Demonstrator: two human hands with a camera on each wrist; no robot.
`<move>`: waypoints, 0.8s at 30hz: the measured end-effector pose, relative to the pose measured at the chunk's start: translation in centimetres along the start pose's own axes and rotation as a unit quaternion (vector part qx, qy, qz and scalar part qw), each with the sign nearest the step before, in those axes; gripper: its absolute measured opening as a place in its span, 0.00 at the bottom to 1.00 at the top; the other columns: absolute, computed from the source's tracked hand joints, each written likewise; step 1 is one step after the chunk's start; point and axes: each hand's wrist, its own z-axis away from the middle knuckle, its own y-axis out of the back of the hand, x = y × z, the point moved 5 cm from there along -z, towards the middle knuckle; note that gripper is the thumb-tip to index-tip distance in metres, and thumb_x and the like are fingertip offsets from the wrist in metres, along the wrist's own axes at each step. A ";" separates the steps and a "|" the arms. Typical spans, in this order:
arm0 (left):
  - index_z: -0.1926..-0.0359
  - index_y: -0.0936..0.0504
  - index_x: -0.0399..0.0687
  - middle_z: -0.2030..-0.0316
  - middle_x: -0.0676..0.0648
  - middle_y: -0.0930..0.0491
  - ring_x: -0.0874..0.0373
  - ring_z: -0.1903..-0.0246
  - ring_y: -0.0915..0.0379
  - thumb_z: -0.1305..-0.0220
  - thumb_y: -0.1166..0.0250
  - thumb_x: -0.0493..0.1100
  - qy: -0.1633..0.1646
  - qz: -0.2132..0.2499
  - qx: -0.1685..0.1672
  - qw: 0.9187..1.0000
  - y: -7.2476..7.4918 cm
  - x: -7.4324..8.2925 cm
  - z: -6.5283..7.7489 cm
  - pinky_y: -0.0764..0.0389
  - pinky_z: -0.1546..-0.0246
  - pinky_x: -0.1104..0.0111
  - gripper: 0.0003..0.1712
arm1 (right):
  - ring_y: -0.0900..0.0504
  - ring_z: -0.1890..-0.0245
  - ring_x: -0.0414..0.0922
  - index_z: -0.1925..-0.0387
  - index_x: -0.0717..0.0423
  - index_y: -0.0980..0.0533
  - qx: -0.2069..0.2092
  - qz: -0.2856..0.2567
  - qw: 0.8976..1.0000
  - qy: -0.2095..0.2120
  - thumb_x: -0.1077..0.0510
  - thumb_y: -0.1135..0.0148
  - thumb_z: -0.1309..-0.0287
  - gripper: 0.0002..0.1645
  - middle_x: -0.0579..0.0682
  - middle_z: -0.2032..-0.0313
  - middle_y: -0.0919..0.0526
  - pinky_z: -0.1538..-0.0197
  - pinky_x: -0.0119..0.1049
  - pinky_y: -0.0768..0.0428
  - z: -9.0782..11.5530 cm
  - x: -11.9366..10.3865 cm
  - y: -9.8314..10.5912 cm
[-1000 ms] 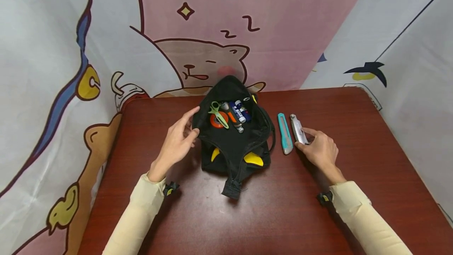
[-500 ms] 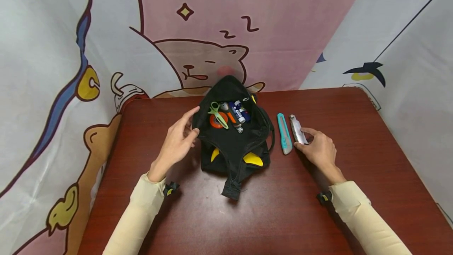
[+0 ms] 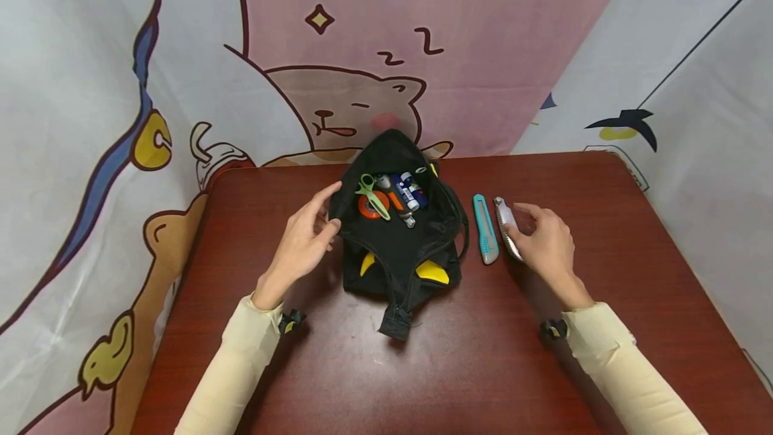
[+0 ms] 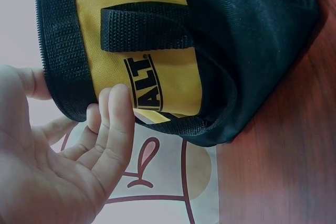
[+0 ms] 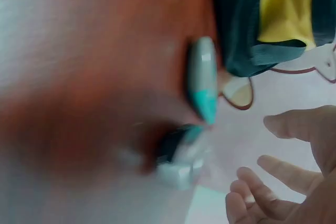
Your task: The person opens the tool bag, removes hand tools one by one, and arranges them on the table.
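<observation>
My left hand (image 3: 302, 237) pinches the left rim of a black and yellow tool bag (image 3: 395, 240), which stands unzipped. In the left wrist view its fingers lie on the bag's yellow side (image 4: 173, 77), the thumb at the zipper edge. Green-handled scissors (image 3: 371, 195), a roll of red tape (image 3: 365, 208), an orange and grey tool (image 3: 395, 201) and blue-and-white tubes (image 3: 406, 195) show inside the bag. My right hand (image 3: 546, 240), thumb and fingers apart, hovers beside a silver tool with a ridged edge (image 3: 504, 220). A teal box cutter (image 3: 485, 228) lies left of it.
Everything stands on a dark red-brown table (image 3: 471, 368). A printed cloth (image 3: 483, 52) hangs right behind its back edge and along the left side. The bag's front flap (image 3: 395, 317) droops toward me on the tabletop.
My right hand has let go of the silver tool, its thumb and fingers spreading and lifting off. The tool stays beside the teal box cutter. My left hand keeps its place on the bag.
</observation>
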 end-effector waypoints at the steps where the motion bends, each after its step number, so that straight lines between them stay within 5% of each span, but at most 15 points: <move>1: 0.15 0.31 0.60 0.52 0.42 0.24 0.41 0.70 0.16 0.23 0.38 0.35 0.000 0.000 0.000 1.000 0.0 0.0 0.0 0.10 0.74 0.64 0.39 | 0.14 0.51 0.66 0.34 0.59 0.16 0.009 -0.006 1.000 0.006 0.57 0.24 0.33 0.28 0.67 0.46 0.13 0.57 0.68 0.19 -0.1 -0.6 0.2; 14: 0.15 0.31 0.57 0.52 0.40 0.23 0.44 0.70 0.17 0.24 0.38 0.35 -0.006 0.000 0.003 1.000 0.0 0.2 0.1 0.10 0.74 0.66 0.39 | 0.17 0.65 0.56 0.32 0.55 0.15 0.072 -0.076 0.990 0.095 0.60 0.23 0.33 0.29 0.63 0.48 0.12 0.60 0.47 0.24 -1.4 -9.1 2.2; 24: 0.15 0.31 0.58 0.52 0.40 0.23 0.38 0.68 0.17 0.23 0.38 0.34 -0.002 0.003 -0.001 1.000 0.0 0.2 0.1 0.10 0.73 0.67 0.39 | 0.14 0.56 0.57 0.32 0.55 0.15 0.066 -0.120 0.980 0.146 0.60 0.20 0.37 0.31 0.59 0.50 0.12 0.57 0.46 0.19 -2.2 -14.8 1.9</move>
